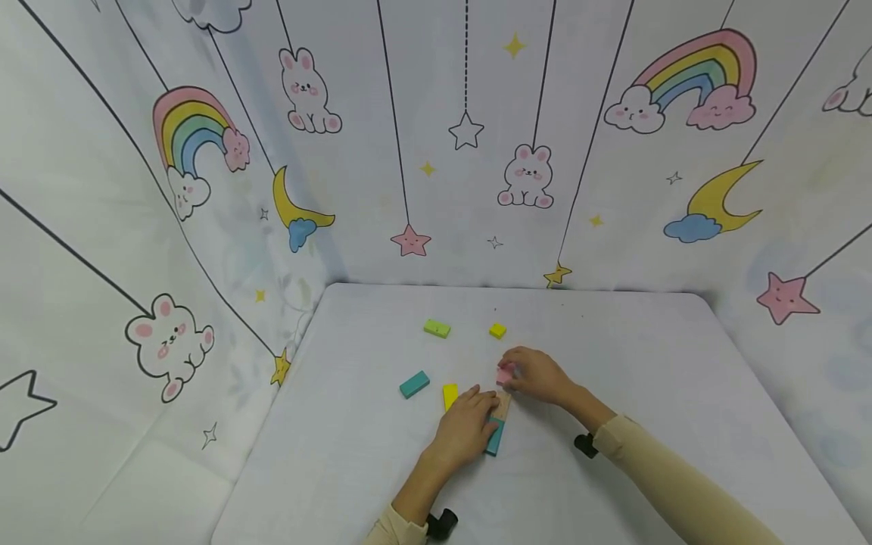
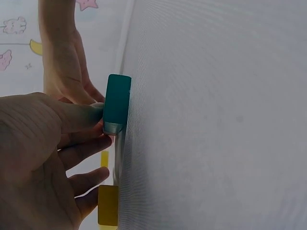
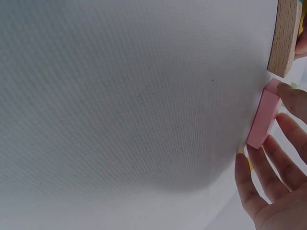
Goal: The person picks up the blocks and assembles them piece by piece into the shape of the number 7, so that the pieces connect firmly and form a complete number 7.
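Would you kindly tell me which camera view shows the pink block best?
The right wrist view: there the pink block appears largest and nearly whole, held in the right hand. The head view shows it small and partly covered by fingers; I cannot see it in the left wrist view.

No words, letters, numbers or brand names can be read here. The green block (image 1: 437, 328) has tiny dark marks on it, too small to make out.
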The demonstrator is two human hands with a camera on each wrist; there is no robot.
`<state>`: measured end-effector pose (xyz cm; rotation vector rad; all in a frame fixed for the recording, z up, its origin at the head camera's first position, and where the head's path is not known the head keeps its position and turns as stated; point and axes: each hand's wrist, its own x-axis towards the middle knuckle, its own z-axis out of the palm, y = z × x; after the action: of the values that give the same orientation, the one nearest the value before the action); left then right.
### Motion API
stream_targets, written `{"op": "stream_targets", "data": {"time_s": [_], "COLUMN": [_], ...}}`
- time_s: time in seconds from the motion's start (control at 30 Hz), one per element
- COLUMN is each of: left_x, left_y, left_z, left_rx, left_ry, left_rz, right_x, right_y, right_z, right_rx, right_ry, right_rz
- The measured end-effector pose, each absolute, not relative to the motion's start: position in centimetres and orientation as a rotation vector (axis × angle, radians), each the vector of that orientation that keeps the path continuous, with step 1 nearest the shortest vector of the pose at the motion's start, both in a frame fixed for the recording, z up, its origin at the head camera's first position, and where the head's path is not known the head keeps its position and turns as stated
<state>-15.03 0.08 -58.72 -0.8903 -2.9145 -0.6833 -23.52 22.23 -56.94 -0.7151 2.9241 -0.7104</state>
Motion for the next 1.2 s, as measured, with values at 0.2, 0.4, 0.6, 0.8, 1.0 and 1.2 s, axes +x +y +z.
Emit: {"op": "stream_targets", "data": {"time_s": [0.2, 0.4, 0.6, 0.8, 1.0, 1.2], "left_x": [-15.0, -14.9, -14.9, -14.9, -14.9, -15.0], "left_y": [0.0, -0.1, -0.2, -0.1, -0.1, -0.1], "left_z": [-58.7, -58.7, -58.6, -58.7, -58.7, -58.6], "left_rx": [-0.881, -0.878, -0.877, -0.884, -0.884, -0.896], "left_ry": [-2.922, -2.931, -2.926, -2.922, -2.919, -2.915], "left_rz": [-0.696, -0.694, -0.697, -0.658, -0.648, -0.648], "right_x": [-23.2, -22.9, -22.5, -22.4, -22.3, -22.1], "right_y": [22.4, 22.5, 22.5, 22.6, 22.7, 22.8], "right_z": [-57.0, -57.2, -57.1, -57.2, -57.2, -57.5], "right_rx": [-0.734, -0.766, -0.754, -0.73, -0.722, -0.747], "right_ry": [2.923, 2.931, 2.924, 2.93, 2.936, 2.962], "right_rz": [-0.731, -0.728, -0.735, -0.703, -0.72, -0.745]}}
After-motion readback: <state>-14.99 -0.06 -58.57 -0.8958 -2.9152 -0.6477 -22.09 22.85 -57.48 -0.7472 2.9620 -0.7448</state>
